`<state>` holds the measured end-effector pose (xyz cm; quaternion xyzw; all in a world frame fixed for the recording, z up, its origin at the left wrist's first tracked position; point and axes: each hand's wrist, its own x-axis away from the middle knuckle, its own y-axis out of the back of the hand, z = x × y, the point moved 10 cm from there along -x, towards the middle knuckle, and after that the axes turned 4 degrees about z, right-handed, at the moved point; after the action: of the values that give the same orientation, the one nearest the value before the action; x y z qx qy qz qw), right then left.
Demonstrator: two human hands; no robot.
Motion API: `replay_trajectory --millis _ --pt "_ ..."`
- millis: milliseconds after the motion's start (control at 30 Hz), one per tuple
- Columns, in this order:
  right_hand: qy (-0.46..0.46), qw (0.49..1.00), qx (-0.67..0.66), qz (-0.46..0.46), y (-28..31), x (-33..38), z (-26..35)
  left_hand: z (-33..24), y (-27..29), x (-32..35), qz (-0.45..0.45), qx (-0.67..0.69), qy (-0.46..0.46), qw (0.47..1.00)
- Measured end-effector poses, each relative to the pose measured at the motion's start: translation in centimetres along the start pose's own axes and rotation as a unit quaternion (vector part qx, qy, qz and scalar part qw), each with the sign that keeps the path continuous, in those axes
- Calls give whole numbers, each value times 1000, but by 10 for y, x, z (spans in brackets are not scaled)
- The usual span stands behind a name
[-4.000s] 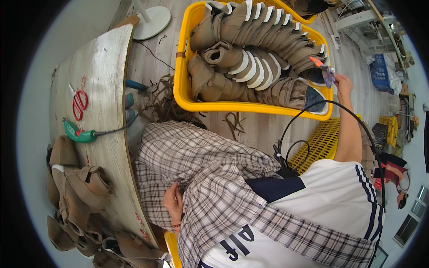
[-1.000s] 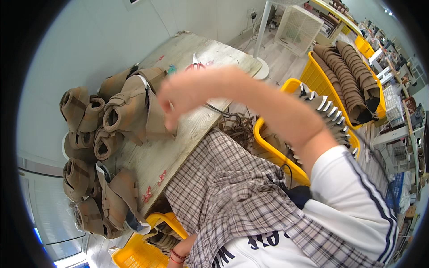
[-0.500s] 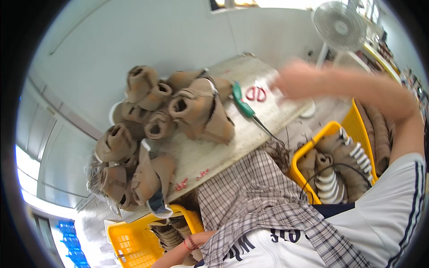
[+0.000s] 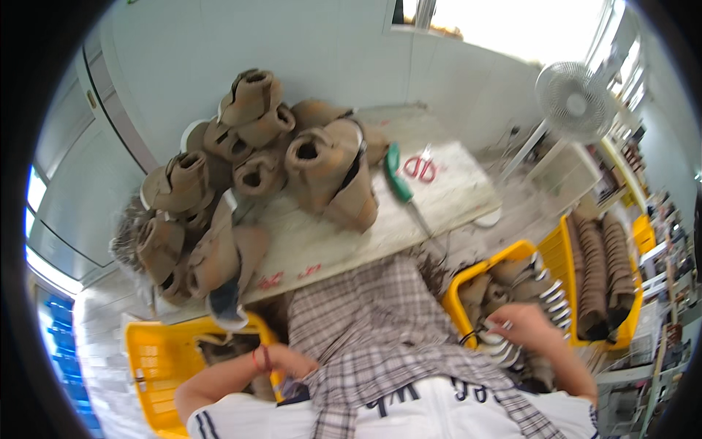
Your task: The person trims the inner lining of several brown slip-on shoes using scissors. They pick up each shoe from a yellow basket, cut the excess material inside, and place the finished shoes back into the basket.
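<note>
My right hand is over a yellow basket of brown shoe uppers with white edges. Its thumb and fingers come together beside a black cord; whatever is between them is too small to make out. At my waist, my left hand rests against the checked apron, its fingers hidden by the cloth. On the table a pile of brown shoe uppers covers the left side. Right of it lie a green-handled tool with a cord and red-handled scissors.
Another yellow basket stands at lower left, partly under the table, with shoe uppers inside. Rows of stacked brown pieces fill a yellow basket at right. A white fan stands beyond the table. Red scraps lie near its front edge.
My right hand has come down from above the table's right end to the basket of shoe uppers at my right. My left hand stays at the apron. The view has shifted.
</note>
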<state>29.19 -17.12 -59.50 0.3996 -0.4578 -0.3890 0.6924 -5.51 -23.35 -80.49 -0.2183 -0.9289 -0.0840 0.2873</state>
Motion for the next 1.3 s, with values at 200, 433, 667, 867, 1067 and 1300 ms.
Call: replay_trajectory --millis 200,433,667,867,1067,1300 --pt "115 918 -378 -25 81 -32 35 -85 160 166 -515 228 -22 826" --pt "235 916 -310 -101 64 -185 117 -99 234 174 -636 490 -475 361" --pt "155 790 -583 -106 25 -235 92 -109 266 138 -563 442 -537 446" --pt "202 743 -626 -128 32 -244 85 -88 283 92 -525 485 -473 515" --pt "124 755 -543 -345 35 -225 33 -118 275 59 -474 522 -459 540" --pt "107 709 -583 -382 17 -227 -4 -85 283 51 -578 394 -315 642"
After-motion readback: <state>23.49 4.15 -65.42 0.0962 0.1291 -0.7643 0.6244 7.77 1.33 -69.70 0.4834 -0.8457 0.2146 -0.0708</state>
